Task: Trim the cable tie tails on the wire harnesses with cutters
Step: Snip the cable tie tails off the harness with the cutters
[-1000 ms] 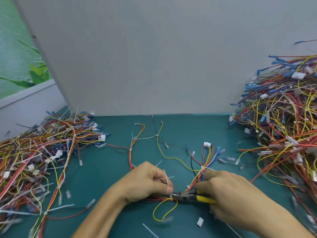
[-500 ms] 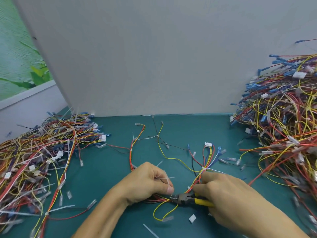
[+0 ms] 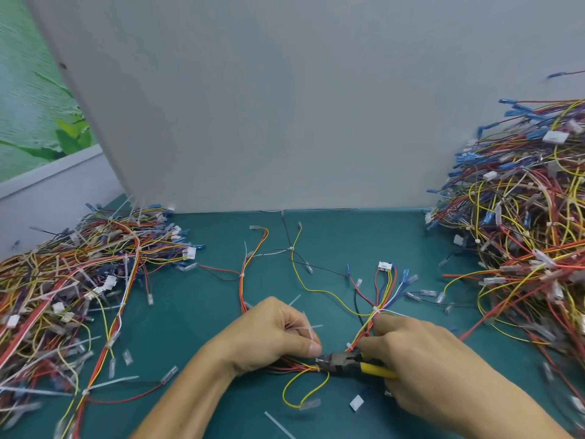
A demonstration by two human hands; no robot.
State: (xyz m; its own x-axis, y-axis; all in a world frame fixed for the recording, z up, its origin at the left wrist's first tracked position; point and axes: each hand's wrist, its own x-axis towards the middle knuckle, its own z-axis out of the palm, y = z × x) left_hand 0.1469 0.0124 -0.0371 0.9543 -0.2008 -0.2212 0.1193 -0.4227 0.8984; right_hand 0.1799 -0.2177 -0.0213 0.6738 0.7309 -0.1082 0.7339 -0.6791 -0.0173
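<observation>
Now: L grip (image 3: 275, 334) pinches 1 harness (image 3: 361, 327); R grip (image 3: 421, 359) clasps 1 cutters (image 3: 342, 364).

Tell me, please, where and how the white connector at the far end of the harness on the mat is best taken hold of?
Probably by the housing of the white connector, pinched across its left and right sides, coming from above and the far side. Its wires all leave the near edge, and bare mat lies beyond it.

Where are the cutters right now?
In the head view, low centre: the right hand grips the cutters, their nose on the wire bundle just below the left hand.
</observation>
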